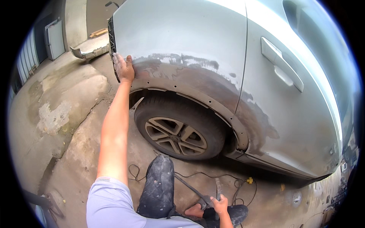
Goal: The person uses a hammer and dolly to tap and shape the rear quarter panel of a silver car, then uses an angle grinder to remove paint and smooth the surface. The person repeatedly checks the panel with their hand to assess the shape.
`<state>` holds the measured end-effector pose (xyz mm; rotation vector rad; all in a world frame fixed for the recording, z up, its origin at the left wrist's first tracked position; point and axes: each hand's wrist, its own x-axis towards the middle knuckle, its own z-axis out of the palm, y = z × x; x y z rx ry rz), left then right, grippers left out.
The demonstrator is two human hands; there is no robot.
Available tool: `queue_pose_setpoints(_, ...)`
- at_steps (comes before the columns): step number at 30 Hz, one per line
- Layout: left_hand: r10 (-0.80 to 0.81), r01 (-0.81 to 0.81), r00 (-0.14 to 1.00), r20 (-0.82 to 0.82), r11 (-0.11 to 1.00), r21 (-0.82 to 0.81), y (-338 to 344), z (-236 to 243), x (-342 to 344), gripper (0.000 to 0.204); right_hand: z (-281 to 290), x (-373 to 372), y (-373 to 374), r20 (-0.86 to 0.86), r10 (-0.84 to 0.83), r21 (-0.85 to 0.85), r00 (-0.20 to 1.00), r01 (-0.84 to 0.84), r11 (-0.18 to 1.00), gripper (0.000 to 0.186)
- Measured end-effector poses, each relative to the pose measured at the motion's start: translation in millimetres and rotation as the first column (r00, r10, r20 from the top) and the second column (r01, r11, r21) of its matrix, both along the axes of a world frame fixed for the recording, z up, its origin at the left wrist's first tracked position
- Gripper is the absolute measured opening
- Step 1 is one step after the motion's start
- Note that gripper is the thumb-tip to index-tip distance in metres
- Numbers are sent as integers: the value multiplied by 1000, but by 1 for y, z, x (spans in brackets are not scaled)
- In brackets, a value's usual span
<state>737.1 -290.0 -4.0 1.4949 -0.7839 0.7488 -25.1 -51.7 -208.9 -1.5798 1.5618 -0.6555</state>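
Note:
My left hand [124,68], whitish with dust, lies on the edge of the car's quarter panel [171,72], fingers stretched out and thumb spread. The silver panel is sanded in brown and grey patches above the wheel arch [190,91]. Beneath the arch sits the wheel [176,135] with its dark tyre and spoked rim. Low down beside my knee, my right hand [220,205] is closed around a long narrow dusty tool [218,185]; its exact kind is not clear. A dark hose [189,185] runs close by that hand.
A car door [283,117] with a handle [282,62] adjoins the panel on the right. A thin cable [209,173] with a yellow connector [249,180] lies looped on the concrete floor [76,159]. Far left, a removed bumper [91,47] rests on the ground.

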Motion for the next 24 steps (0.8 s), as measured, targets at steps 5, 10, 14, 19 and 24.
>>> queue_pose_setpoints(5, 50, -49, 998, -22, 998, 50, -19, 36, -97, 111, -5, 8, 2, -3, 71, -60, 997, -71, 996, 27)
queue_pose_setpoints(10, 44, -102, 937, 346, 983, 150, -28, 87, -253, 110, 16, 21, 12, -1, 135, -52, 991, -135, 989, 26)
queue_pose_setpoints(14, -263, 135, 805, 532, 954, 267, -35, 96, -375, 111, -4, 27, 13, -14, 184, -138, 983, -184, 973, 24)
queue_pose_setpoints(19, -281, 56, 668, 689, 942, 331, -30, 80, -396, 108, 14, 44, 19, -22, 248, -91, 968, -249, 964, 21)
queue_pose_setpoints(24, -160, 82, 833, 530, 982, 169, -20, 69, -312, 108, 20, 30, 24, -20, 143, -161, 990, -144, 976, 20)
